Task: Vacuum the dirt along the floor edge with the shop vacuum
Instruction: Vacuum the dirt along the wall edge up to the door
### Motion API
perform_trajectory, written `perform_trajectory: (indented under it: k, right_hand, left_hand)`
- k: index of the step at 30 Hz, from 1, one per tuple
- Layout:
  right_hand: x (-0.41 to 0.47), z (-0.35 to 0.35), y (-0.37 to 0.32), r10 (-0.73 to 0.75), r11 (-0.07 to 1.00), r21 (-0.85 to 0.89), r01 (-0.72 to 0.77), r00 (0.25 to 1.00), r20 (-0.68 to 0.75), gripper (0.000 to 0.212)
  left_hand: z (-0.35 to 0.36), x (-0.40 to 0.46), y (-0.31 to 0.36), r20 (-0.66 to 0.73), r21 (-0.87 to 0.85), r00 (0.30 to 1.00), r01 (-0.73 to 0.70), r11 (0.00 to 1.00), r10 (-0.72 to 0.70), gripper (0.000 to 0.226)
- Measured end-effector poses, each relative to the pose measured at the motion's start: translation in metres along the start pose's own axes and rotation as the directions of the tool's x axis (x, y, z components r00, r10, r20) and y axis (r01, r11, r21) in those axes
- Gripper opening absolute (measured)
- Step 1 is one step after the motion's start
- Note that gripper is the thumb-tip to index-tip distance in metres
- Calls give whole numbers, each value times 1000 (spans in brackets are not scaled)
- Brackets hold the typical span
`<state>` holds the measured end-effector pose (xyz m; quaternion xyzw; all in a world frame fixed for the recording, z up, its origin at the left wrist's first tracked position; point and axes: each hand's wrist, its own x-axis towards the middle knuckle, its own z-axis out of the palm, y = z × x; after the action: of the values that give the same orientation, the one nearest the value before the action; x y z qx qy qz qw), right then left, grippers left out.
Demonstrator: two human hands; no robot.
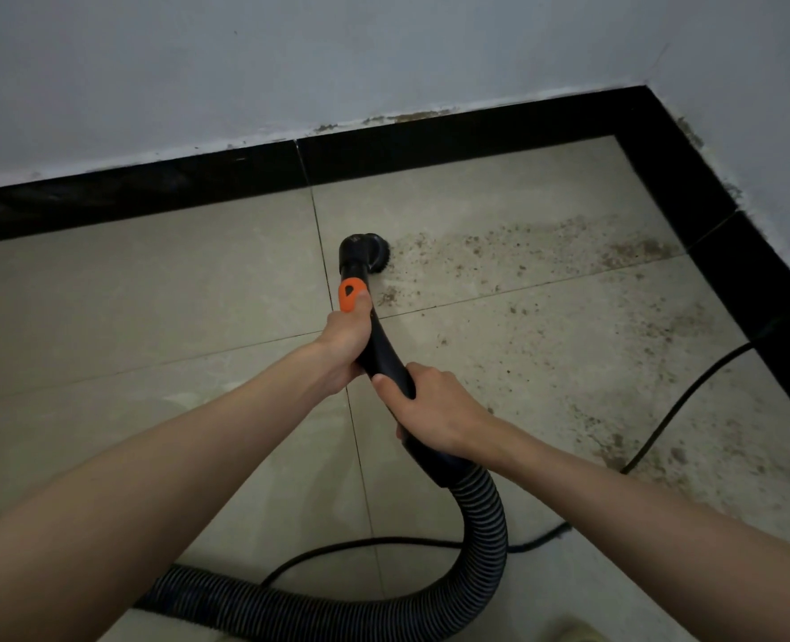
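While the brush nozzle (369,252) rests on the tiled floor (152,294) at the left margin of the dirt (522,257), both hands hold the curved black wand (386,345). The left hand (346,345) wraps the wand just below the orange collar (352,294), thumb laid against that collar; the right hand (430,410) grips lower down, where the wand meets the ribbed hose (481,525).

Risks, as judged from this position:
- The nozzle sits apart from the black skirting (476,136). Debris lying tight against the skirting may be missed if the pass runs parallel at this offset.
- The brush may scatter loose grit toward the cleaner tiles on the left if it is pushed fast or lifted.
- The thumb on the orange collar may shift it; whether it is a control cannot be told.

Surroundings: a black power cord (689,396) crosses the soiled zone on the right and runs on behind the hose. It lies in the path toward the corner and could snag the nozzle or shelter dirt beneath it. The hose loops behind the arms and may drag. The wall (383,53) shows stains above the skirting.
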<state>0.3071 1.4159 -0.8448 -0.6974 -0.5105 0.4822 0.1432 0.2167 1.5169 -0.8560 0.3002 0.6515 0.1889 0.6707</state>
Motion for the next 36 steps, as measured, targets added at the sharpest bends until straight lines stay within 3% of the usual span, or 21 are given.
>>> perform_trajectory:
  k: [18, 24, 36]
  right_hand:
    - [7, -47, 33, 66, 989, 140, -51, 993, -100, 32]
    - [0, -58, 39, 124, 980, 176, -91, 974, -188, 35]
    - [-6, -78, 43, 147, 976, 186, -115, 974, -171, 35]
  left_hand:
    - [66, 13, 19, 83, 71, 997, -7, 997, 1, 54]
    - [90, 7, 27, 200, 121, 980, -6, 993, -19, 44]
    - [108, 5, 30, 226, 122, 974, -19, 992, -9, 44]
